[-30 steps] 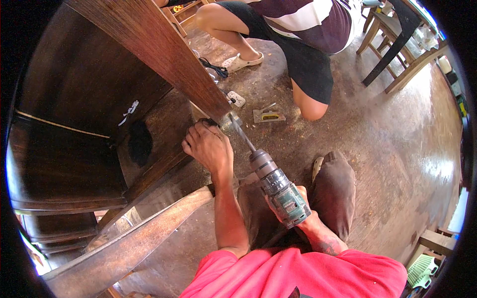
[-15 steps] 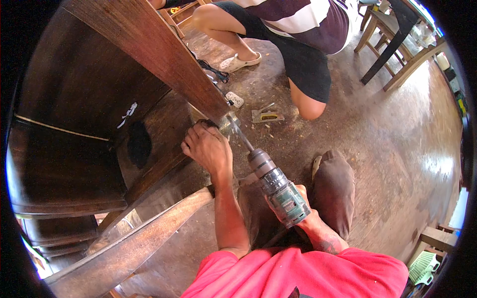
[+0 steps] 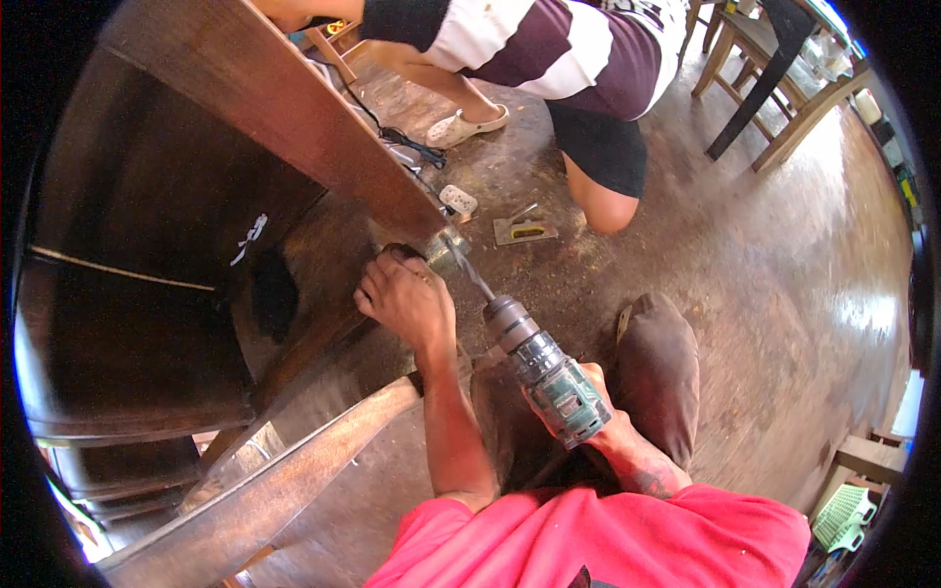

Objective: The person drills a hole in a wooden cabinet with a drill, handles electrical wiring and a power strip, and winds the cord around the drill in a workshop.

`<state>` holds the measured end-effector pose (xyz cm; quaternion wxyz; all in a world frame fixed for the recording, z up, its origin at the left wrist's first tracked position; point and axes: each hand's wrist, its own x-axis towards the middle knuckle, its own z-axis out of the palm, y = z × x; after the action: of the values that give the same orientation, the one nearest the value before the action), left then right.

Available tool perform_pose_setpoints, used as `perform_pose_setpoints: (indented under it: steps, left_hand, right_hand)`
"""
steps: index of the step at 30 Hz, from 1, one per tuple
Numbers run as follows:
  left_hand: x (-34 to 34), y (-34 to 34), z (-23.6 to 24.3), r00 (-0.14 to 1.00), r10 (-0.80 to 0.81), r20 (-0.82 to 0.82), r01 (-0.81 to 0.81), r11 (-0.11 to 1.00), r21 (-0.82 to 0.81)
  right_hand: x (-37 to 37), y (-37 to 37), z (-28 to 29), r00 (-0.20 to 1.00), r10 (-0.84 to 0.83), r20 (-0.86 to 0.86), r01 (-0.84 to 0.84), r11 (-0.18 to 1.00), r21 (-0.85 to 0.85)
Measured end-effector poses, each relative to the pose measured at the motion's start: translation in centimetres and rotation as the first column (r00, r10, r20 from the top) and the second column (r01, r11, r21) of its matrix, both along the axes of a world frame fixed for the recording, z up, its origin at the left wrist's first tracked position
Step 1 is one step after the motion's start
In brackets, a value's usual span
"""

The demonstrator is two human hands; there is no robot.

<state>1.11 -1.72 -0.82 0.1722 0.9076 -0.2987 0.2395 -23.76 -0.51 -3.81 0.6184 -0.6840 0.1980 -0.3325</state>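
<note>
My right hand, largely behind the tool, is closed around a green-and-black power drill. A long drill bit runs from its chuck up and left to the end of a wide reddish-brown wooden board. Whether the tip is inside the wood cannot be made out. Just below that end, my left hand has its fingers curled over a dark edge of wood. Its fingertips are partly hidden.
A person in a striped shirt crouches across the board. On the floor lie a metal staple gun, a white power strip and a black cable. Dark furniture panels and a curved wooden rail stand left; wooden chairs stand far right.
The other person has leaned left, and their arm now reaches over the board's far end. The board's near end sits slightly lower in view. My hands and the drill have barely shifted.
</note>
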Motion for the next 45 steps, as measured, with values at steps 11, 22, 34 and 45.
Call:
perform_pose_setpoints:
  steps: [11, 22, 34, 45]
  left_hand:
    - [-0.5, 0.1, 0.6, 0.999, 0.009, -0.041, -0.007, 0.999, 0.043]
    - [-0.4, 0.1, 0.6, 0.998, 0.019, -0.063, -0.016, 0.998, 0.057]
    - [-0.4, 0.0, 0.5, 1.000, 0.018, -0.006, -0.017, 0.999, 0.050]
    - [-0.2, 0.0, 0.7, 1.000, 0.015, -0.026, -0.014, 0.999, 0.043]
  right_hand:
    - [-0.2, -0.8, 0.4, 0.997, 0.056, -0.049, -0.064, 0.982, -0.180]
    - [0.0, -1.0, 1.1, 0.998, 0.045, -0.048, -0.054, 0.980, -0.193]
    - [0.0, -1.1, 0.8, 0.996, 0.074, -0.043, -0.079, 0.987, -0.138]
    - [0.4, -1.3, 1.5, 0.994, 0.044, -0.097, -0.064, 0.975, -0.213]
